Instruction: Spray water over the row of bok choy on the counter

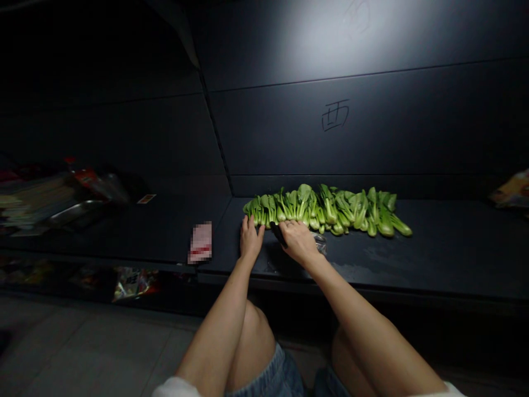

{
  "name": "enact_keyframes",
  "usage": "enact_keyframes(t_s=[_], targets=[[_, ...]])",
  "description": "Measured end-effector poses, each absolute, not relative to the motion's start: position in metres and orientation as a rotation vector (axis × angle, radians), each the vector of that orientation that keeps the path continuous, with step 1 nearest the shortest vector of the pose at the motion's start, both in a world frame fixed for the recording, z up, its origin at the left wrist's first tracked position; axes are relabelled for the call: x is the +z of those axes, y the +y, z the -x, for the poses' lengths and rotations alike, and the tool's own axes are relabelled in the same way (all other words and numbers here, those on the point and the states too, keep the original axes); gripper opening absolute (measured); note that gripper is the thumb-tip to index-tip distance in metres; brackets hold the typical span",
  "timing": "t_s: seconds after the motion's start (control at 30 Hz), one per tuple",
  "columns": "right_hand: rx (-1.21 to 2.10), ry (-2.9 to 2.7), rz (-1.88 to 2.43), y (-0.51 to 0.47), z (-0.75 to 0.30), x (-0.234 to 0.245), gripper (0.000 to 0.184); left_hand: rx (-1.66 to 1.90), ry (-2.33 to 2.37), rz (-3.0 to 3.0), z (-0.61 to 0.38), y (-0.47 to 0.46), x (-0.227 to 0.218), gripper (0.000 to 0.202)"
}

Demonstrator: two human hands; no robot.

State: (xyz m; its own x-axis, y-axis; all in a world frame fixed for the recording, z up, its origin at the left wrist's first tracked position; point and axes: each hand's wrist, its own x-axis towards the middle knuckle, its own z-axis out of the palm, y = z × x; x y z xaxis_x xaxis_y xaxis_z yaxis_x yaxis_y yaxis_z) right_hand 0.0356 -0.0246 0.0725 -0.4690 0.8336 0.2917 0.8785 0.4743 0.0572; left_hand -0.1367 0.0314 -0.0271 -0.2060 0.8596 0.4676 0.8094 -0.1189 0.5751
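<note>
A row of green bok choy (303, 204) lies along the back of a dark shelf, leaves toward the back panel and pale stem ends toward me. My left hand (250, 240) is at the left end of the row, fingers stretched out and apart, fingertips at the nearest stems. Just right of it, my right hand (298, 241) is closed around a dark, elongated object (279, 234) whose kind I cannot make out. Clear, crinkled plastic (320, 243) shows beside the right hand, partly hidden behind it.
The dark shelf (433, 248) extends to both sides, with wet-looking smears near its front. A blurred pink card (200, 242) is at the left section's front edge. Packages and a metal tray (80, 210) sit farther left; another package (512, 190) lies far right. Bagged goods (134, 282) fill a lower shelf.
</note>
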Motion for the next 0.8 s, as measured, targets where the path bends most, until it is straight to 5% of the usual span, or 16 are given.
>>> enact_keyframes(t_s=[0.8], targets=[[-0.333,-2.509,1.46,-0.014,-0.022,0.072,0.027,1.322,2.05,-1.823,0.142,0.033,-0.024,0.049]])
